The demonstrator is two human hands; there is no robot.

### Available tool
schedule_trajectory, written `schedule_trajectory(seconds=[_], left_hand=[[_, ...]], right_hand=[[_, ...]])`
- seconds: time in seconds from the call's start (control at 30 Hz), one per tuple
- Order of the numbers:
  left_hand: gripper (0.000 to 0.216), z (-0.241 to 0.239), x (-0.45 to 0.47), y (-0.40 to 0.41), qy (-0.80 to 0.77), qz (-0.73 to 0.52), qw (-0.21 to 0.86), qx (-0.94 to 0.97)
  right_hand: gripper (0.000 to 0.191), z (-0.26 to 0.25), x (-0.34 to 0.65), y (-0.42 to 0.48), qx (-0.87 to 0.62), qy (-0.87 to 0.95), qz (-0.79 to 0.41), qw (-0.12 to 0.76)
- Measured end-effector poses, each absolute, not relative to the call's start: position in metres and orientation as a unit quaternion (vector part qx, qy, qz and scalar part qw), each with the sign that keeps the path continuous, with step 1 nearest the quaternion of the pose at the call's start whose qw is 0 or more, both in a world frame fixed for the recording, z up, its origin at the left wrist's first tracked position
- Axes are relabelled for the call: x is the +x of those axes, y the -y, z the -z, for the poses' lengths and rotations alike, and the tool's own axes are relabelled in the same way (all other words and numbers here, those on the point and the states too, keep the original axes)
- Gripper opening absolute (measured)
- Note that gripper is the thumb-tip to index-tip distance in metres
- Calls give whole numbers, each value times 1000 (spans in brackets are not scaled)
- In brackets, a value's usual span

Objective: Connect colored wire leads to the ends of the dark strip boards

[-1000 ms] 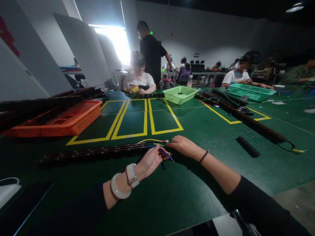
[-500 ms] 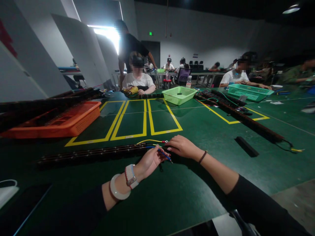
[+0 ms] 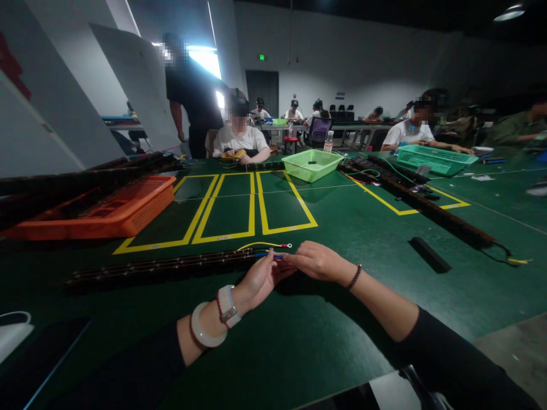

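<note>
My left hand (image 3: 261, 278) pinches a blue wire (image 3: 277, 257) near the right end of a long dark strip. Fingertips of my right hand (image 3: 314, 261) are closed on the same wire, close beside the left fingers; its tip is hidden between them. The dark strip (image 3: 171, 265) lies lengthwise on the green table, with thin lines and small bright spots along it. From its right end a yellow wire (image 3: 260, 245) curves up and ends in a red-sleeved ring terminal (image 3: 289, 245), just behind my hands.
An orange basket (image 3: 128, 219) with dark strips stands at the left. A light green basket (image 3: 311, 165) and a teal basket (image 3: 433, 160) stand farther back. Yellow tape frames (image 3: 224, 238) mark the table. Right of my hands lies a short black bar (image 3: 429, 254). A person (image 3: 241, 139) sits opposite.
My right fingers have moved down from behind the left hand onto the blue wire, whose end pointed down and right before. The standing person in the background has moved left.
</note>
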State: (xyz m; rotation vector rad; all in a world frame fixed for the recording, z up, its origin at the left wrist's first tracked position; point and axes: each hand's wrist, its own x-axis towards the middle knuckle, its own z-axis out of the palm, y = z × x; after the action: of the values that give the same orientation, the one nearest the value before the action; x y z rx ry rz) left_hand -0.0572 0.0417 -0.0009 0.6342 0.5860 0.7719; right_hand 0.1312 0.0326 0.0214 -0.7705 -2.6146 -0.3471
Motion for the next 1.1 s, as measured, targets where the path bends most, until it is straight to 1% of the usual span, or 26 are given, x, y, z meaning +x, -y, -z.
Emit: schedule_trajectory(seconds=[0.07,0.13,0.27,0.47,0.57,0.67,0.77,0.83,1.0,1.1], left_hand=[[31,0,-58,-41,-274,-354,832,328],[31,1,-60,-40,-270,-334,825,368],[31,3,-62,-38,-250,-305,807,440],[33,0,-61,-36,-247,-291,796,469],[33,-3,-60,-34,-259,-284,789,479],[34,-5,-60,-33,-262,-276,786,488],[36,-4,-59,-33,-254,-270,782,500],[36,-4,-59,-33,-253,-272,778,506],[39,-7,-58,-32,-253,-270,772,517],[38,-7,-57,-31,-259,-264,770,520]], right_hand=[[31,-19,134,-36,-319,915,84,234],[29,-18,135,-39,-350,902,37,250],[25,-19,134,-42,-347,912,-23,219],[24,-13,129,-45,-306,941,-23,145],[18,-10,129,-47,-316,937,-33,146],[12,-11,131,-49,-335,922,-65,183],[18,-17,131,-56,-369,891,-102,244],[19,-20,127,-64,-388,874,-118,266],[24,-28,111,-86,-413,864,-156,242],[37,-30,98,-95,-393,875,-184,213]])
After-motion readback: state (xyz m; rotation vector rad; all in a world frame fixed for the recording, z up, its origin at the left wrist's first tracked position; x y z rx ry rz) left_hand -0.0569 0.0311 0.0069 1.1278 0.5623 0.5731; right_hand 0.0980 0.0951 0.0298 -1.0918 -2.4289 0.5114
